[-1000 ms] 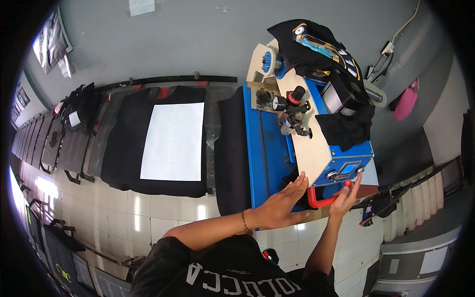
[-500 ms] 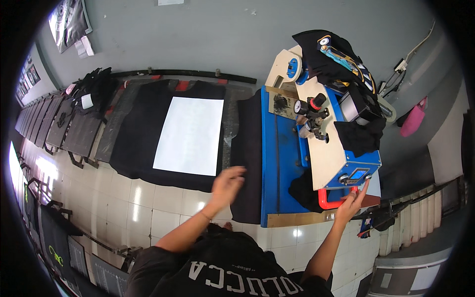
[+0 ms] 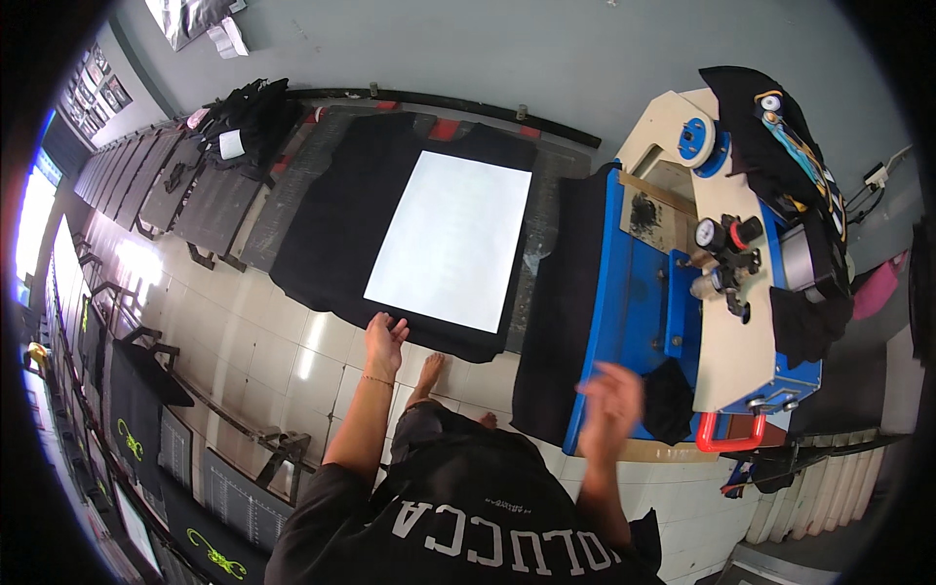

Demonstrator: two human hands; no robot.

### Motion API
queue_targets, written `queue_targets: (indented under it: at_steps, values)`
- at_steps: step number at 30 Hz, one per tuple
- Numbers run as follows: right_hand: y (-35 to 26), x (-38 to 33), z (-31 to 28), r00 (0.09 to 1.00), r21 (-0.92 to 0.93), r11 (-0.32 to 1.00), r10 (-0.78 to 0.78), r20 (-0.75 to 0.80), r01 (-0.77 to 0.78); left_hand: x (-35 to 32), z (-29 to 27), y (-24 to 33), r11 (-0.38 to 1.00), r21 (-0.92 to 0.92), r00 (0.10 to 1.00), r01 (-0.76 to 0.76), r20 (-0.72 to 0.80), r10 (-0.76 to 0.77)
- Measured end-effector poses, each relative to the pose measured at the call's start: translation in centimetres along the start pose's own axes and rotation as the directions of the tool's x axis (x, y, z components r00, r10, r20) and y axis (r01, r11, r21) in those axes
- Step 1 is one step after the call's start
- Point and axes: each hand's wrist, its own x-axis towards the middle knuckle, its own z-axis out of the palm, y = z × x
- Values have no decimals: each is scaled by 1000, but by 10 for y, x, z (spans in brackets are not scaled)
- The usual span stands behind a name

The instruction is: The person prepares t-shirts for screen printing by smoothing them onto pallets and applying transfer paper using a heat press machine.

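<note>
Both hands empty: left hand near black garment.

Evenly and fairly brightly lit overall, with daylight pouring in from the far left edge, blown out to white there. Pale glare streaks on the glossy floor tiles nearest that side. White sheet close to overexposed, no surface detail left. Black garment under it swallowed into near-flat dark, folds barely readable. Soft, weak shadows only. Sharp through the centre; right hand smeared by motion blur, fingers indistinct, while left hand stays crisp. Strong fisheye bending: rails and worktop edges curved toward the rim, black vignette ringing the whole circle, detail squeezed and murky at the edges.
</note>
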Motion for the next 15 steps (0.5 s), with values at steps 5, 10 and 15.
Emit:
queue_targets:
  at_steps: [5,10,15]
  values:
    - [73,34,159,812,-38,967,232,536,-252,0,-13,24,993,-80,995,87,54,-82]
    - [123,40,262,774,-301,919,-7,634,255,21,-11,48,969,-103,974,224,50,-220]
    - [137,47,311,758,-363,851,-60,649,379,25,-6,73,987,14,986,158,-47,-158]
